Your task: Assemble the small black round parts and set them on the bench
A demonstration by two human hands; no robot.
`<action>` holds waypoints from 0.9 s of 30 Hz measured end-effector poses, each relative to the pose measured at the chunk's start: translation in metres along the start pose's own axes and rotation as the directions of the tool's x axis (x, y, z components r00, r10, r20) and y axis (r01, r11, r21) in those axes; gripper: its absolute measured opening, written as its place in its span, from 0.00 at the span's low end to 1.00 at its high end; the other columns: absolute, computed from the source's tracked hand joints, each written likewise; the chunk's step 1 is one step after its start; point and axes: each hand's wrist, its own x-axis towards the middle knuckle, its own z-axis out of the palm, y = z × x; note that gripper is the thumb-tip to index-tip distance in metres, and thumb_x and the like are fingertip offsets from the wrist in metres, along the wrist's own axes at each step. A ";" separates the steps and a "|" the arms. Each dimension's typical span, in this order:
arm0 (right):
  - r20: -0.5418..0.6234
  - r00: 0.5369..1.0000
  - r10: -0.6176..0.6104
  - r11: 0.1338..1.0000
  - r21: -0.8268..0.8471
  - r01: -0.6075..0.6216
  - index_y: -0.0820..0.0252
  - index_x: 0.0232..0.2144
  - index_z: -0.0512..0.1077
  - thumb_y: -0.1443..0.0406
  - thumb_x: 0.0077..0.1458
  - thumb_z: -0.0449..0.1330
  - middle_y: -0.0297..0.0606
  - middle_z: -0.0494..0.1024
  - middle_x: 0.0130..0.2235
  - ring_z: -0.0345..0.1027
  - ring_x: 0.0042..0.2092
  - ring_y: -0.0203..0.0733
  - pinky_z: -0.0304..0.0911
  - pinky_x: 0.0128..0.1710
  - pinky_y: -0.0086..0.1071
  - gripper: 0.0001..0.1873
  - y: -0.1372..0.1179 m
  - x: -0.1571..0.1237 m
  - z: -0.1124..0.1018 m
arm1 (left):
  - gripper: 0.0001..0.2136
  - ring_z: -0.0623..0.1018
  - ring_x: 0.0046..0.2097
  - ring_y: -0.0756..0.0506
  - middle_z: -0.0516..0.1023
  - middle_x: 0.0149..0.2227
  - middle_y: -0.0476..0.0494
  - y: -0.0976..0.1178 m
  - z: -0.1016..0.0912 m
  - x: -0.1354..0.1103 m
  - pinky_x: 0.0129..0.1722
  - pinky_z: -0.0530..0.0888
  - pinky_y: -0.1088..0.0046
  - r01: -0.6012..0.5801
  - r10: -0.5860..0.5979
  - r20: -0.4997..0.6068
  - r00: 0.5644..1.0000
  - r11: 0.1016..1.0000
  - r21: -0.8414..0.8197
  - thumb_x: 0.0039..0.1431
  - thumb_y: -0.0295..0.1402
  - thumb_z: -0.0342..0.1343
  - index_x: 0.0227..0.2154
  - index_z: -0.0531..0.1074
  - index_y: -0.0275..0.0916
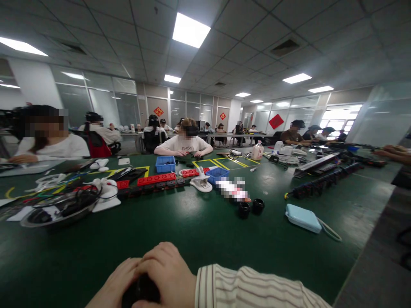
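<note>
At the bottom of the view, my right hand (170,273) comes in from a striped cream sleeve (250,284). Its fingers curl over a dark, rounded black object (146,288), whose kind I cannot make out. Pressed against it from the other side is my left hand (114,282), closed around the same object, its fingertips partly hidden under the right hand. Both hands are low over the near edge of the green table (205,231). Farther ahead stand two small black round pieces (244,209), side by side. A light blue zip case (302,218) with a strap lies to the right.
On the left is a metal bowl (61,211) of dark parts beside a white clip-like stand (105,194). A row of red sockets (156,178), a blue bin (165,164) and another white stand (201,182) lie across the middle. Several people sit around; one person (184,143) faces me.
</note>
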 end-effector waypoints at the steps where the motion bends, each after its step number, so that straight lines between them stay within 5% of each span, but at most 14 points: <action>1: -0.020 0.998 0.058 0.998 0.008 -0.058 0.60 0.44 0.62 0.50 0.42 0.62 0.37 0.68 0.43 0.60 0.45 0.39 0.55 0.48 0.34 0.30 0.000 -0.001 0.001 | 0.26 0.74 0.45 0.38 0.75 0.44 0.40 0.002 -0.001 0.000 0.47 0.72 0.63 -0.001 0.001 0.000 1.000 1.000 0.003 0.45 0.56 0.52 0.41 0.73 0.42; 5: 0.017 0.980 0.196 0.981 -0.012 -0.196 0.60 0.40 0.63 0.45 0.41 0.61 0.37 0.66 0.39 0.59 0.42 0.41 0.56 0.43 0.35 0.30 -0.001 -0.002 0.004 | 0.27 0.71 0.48 0.37 0.73 0.47 0.40 0.006 -0.001 -0.001 0.54 0.65 0.58 0.062 -0.061 0.018 0.998 0.998 -0.006 0.42 0.52 0.58 0.44 0.70 0.42; 9: 0.081 0.975 0.208 0.977 -0.063 -0.203 0.60 0.37 0.65 0.48 0.41 0.62 0.37 0.67 0.37 0.59 0.39 0.40 0.57 0.41 0.34 0.27 -0.002 0.000 0.001 | 0.22 0.71 0.48 0.39 0.73 0.47 0.42 0.013 -0.005 0.002 0.52 0.67 0.61 0.134 -0.128 0.095 0.987 0.989 -0.055 0.41 0.37 0.60 0.43 0.71 0.42; 18: 0.212 0.971 -0.110 0.991 0.094 0.092 0.58 0.32 0.65 0.66 0.44 0.54 0.31 0.74 0.40 0.63 0.46 0.36 0.52 0.50 0.31 0.08 -0.005 0.006 -0.010 | 0.15 0.71 0.45 0.40 0.74 0.40 0.44 0.030 -0.014 0.011 0.49 0.68 0.61 0.134 -0.124 0.139 0.982 0.989 -0.066 0.41 0.31 0.57 0.36 0.74 0.42; 23: 0.154 0.979 -0.130 0.988 0.107 0.115 0.59 0.38 0.66 0.63 0.44 0.57 0.33 0.73 0.43 0.61 0.48 0.37 0.49 0.53 0.32 0.15 -0.007 0.007 -0.015 | 0.19 0.69 0.49 0.38 0.73 0.45 0.43 0.017 -0.006 0.004 0.55 0.62 0.58 0.115 -0.110 0.095 0.989 0.992 -0.053 0.40 0.33 0.59 0.40 0.72 0.43; 27: 0.055 0.998 0.009 0.996 0.090 -0.014 0.60 0.43 0.63 0.57 0.44 0.60 0.37 0.70 0.44 0.60 0.46 0.38 0.52 0.50 0.33 0.24 -0.005 0.003 -0.012 | 0.24 0.69 0.49 0.37 0.71 0.47 0.41 0.014 -0.005 0.002 0.55 0.62 0.56 0.124 -0.117 0.083 0.990 0.989 -0.080 0.39 0.37 0.61 0.44 0.69 0.42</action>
